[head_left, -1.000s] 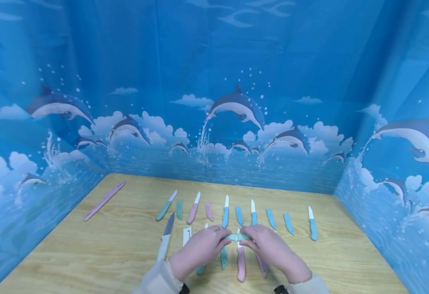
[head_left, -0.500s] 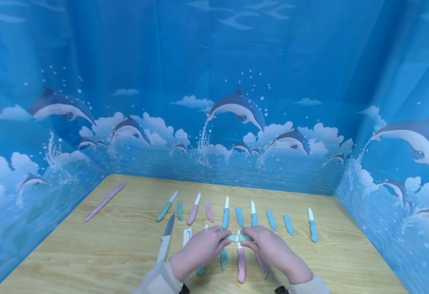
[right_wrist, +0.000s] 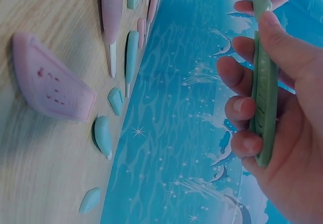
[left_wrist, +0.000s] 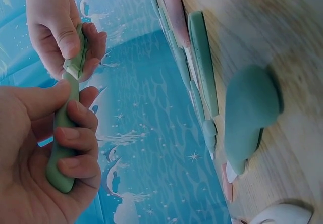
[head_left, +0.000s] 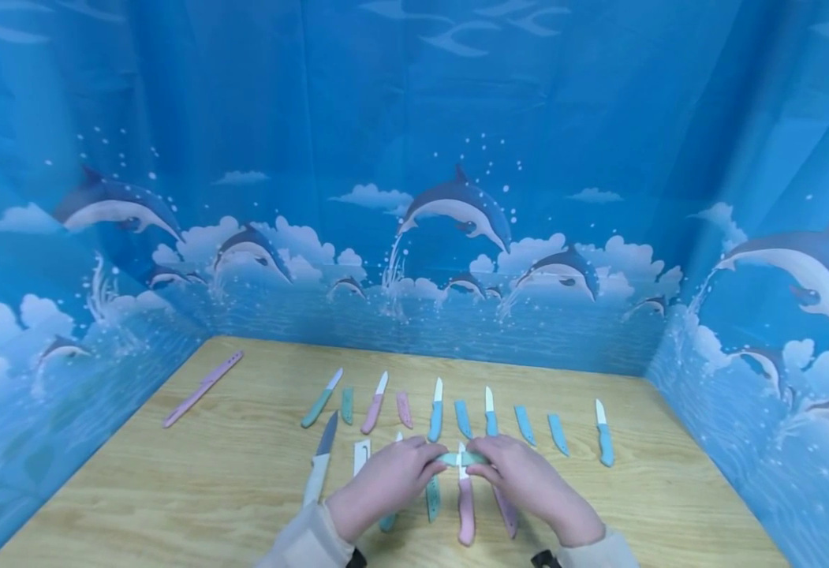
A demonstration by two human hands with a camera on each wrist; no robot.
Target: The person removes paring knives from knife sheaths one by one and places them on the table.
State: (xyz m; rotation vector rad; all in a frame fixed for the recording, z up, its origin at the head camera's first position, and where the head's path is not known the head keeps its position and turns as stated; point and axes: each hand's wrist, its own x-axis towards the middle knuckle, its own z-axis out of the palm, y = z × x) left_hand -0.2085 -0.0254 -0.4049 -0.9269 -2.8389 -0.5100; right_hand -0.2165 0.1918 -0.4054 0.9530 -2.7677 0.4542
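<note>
In the left wrist view my left hand (left_wrist: 50,148) holds the green handle of a small knife (left_wrist: 61,133), fingers curled around it. My right hand (right_wrist: 292,98) grips a matching green blade sheath (right_wrist: 265,93). Handle and sheath meet end to end, and a short bit of white blade shows at the joint in the left wrist view; the sheath hides the rest. Both hands are raised over the table in the head view. Beneath them lie a pink knife (head_left: 465,505), a green sheath (head_left: 433,498), a pink sheath (head_left: 507,517) and a partly hidden green knife (head_left: 387,522).
A white-handled knife (head_left: 317,473) and a white sheath (head_left: 361,454) lie left of the hands. Farther back runs a row of green, pink and blue knives (head_left: 435,418) with sheaths. A long pink sheathed knife (head_left: 203,390) lies far left. Dolphin-printed curtains (head_left: 414,118) enclose the table (head_left: 173,489).
</note>
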